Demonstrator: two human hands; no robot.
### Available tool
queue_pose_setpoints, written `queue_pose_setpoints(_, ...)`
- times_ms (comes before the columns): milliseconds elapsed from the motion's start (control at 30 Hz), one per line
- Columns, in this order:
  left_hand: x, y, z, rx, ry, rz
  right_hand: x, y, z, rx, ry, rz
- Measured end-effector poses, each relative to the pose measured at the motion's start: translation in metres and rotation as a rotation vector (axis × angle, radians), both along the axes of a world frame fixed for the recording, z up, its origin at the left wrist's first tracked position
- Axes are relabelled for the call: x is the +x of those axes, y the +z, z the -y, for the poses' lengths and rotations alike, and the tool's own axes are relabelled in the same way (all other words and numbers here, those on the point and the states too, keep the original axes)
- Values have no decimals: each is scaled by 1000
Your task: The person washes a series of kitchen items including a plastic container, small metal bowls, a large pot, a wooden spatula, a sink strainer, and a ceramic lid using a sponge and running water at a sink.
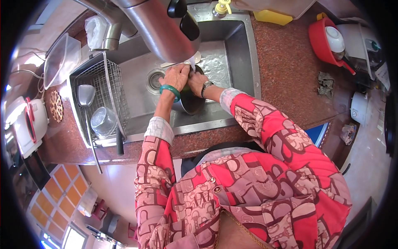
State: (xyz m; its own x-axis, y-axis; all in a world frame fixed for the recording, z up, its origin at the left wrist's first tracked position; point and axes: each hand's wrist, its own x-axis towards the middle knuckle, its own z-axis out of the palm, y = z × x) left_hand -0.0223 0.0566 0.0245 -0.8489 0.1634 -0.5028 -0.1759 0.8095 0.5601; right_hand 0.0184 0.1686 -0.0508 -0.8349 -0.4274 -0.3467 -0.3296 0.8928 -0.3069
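Observation:
A dark, round metal pot or pan [193,104] is tilted on its side in the stainless steel sink [136,107], under water running from the metal faucet [164,34]. My left hand [176,76], with a green bangle at the wrist, grips its upper left rim. My right hand [197,82] is inside it near the stream, fingers bent and partly hidden, so what they hold cannot be told. Behind my hands lies a pale utensil [197,58], partly covered by the faucet. The drain [154,80] is left of my left hand.
A wire rack [119,90] at the sink's left holds a ladle [86,95] and a clear bowl [103,122]. On the right counter are a crumpled grey cloth [326,84] and a red basin [320,40] with a white bowl. A yellow-topped soap dispenser [222,7] stands behind the sink.

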Motion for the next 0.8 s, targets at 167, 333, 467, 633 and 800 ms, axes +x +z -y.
queue_pose_setpoints(167,6,-19,0,39,72,-29,4,31,11,-38,-163,990)
queue_pose_setpoints(333,-4,-27,10,20,45,12,-10,10,0,-1435,-994,1303)
queue_pose_setpoints(467,-6,-26,0,58,-6,6,-13,0,-3,-609,-768,444)
queue_pose_setpoints(633,-6,-50,-2,78,-26,-29,16,-15,0,134,115,407)
queue_pose_setpoints(800,-10,-63,-1,48,-72,-30,3,36,-8,-786,-509,1172)
